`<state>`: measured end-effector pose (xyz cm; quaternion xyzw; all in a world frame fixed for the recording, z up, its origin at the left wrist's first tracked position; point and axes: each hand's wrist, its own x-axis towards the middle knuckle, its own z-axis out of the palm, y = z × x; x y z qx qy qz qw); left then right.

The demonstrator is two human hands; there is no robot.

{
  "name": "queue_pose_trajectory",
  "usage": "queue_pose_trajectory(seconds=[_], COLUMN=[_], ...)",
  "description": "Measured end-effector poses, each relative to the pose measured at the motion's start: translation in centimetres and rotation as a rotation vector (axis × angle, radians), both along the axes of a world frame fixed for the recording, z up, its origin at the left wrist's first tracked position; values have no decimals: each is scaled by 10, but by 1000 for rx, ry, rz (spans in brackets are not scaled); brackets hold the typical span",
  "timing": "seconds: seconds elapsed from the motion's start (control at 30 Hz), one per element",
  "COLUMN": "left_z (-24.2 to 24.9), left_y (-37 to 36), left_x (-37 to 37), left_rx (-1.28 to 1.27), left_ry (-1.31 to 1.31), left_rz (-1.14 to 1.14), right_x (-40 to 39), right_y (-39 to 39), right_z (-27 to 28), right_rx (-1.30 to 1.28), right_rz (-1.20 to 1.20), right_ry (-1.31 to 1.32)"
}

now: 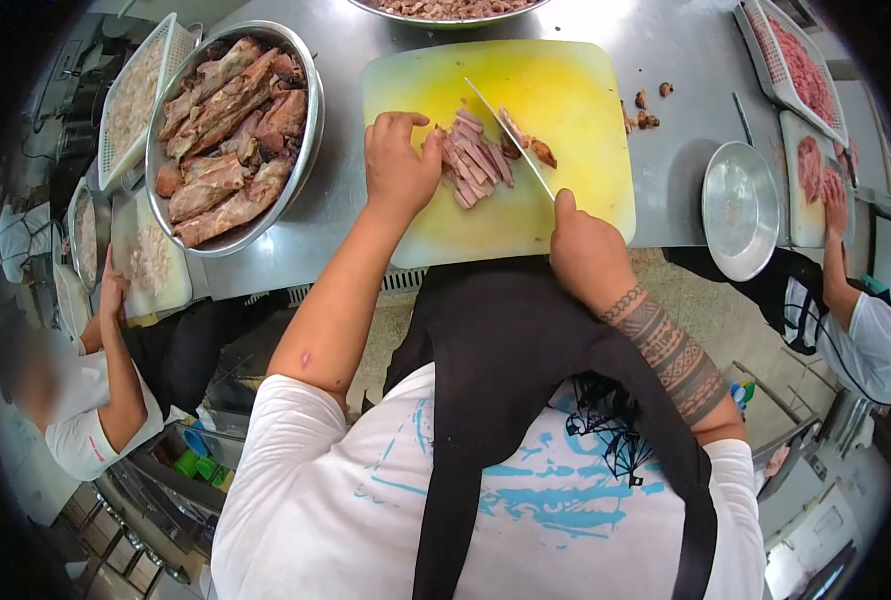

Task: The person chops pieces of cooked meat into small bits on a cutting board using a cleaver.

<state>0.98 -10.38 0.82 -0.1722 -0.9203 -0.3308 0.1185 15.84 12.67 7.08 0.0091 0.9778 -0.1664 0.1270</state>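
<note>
My right hand (588, 250) is closed around the handle of a knife (509, 135), whose long blade points up and left across the yellow cutting board (576, 90). Left of the blade lies a bundle of cooked meat strips (474, 165), cut side by side. Browned end pieces (542, 153) sit on the blade's other side. At the left edge of the strips is my left hand (403, 165), thumb and index finger apart, with nothing gripped between them.
A steel bowl (316, 130) of large cooked meat pieces (231, 135) stands left of the board. Another bowl (456, 18) of chopped meat is at the far edge. Browned scraps (649, 120) and a metal pan (741, 210) are on the right. Co-workers flank me at both sides.
</note>
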Motion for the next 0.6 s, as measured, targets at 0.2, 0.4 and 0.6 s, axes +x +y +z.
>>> queue_pose_trajectory(seconds=[0.2,0.4,0.6], left_z=[-17,-20,-15], left_y=[-10,-7,-1], left_x=[7,8,7], left_rx=[-11,-10,7], left_ry=[12,-10,20], left_rz=[5,-5,-6], right_x=[11,7,4], right_y=[9,5,6], right_z=[39,23,-2], right_rx=[-59,-124,-108], right_rz=[-79,-62,-117], right_ry=[72,179,-81])
